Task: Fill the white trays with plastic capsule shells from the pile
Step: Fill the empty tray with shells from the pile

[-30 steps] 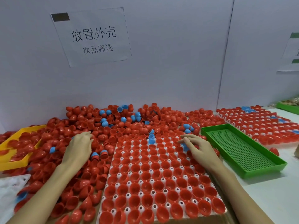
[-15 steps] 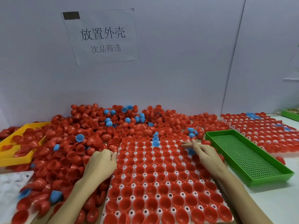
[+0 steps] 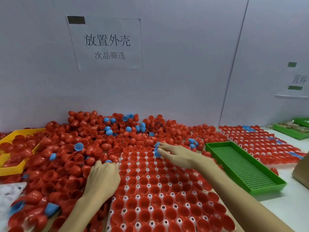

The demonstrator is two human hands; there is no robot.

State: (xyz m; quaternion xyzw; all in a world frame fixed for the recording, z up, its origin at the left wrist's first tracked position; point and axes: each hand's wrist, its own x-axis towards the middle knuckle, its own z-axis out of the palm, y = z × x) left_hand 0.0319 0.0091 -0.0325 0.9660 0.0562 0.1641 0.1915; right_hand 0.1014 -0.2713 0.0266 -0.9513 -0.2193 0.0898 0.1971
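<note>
Counts: two bare hands; two white moulded plastic trays filled with red shells, the near white tray (image 3: 128, 170) in front and a far white tray (image 3: 240, 145) at right; one empty white tray corner (image 3: 10, 190) at lower left. One green perforated plastic tray (image 3: 242, 166) between the two filled ones, more green trays (image 3: 291, 131) at far right. One yellow plastic bin (image 3: 10, 169) at left, part full. Loose pile of red hemispherical plastic capsule shells (image 3: 70, 156), too many to count, with some two dozen blue shells scattered through.

Left hand (image 3: 103, 178): back up, fingers curled down at the near tray's left edge, tips among pile shells; a blue shell (image 3: 108, 161) just beyond the knuckles. Cannot tell whether it grips anything.

Right hand (image 3: 177, 156): over the tray's far rows, fingers stretched leftward, tips touching a cluster of three blue capsule shells (image 3: 156, 149) at the tray's far edge.

White paper sign (image 3: 107, 44) on the wall.
</note>
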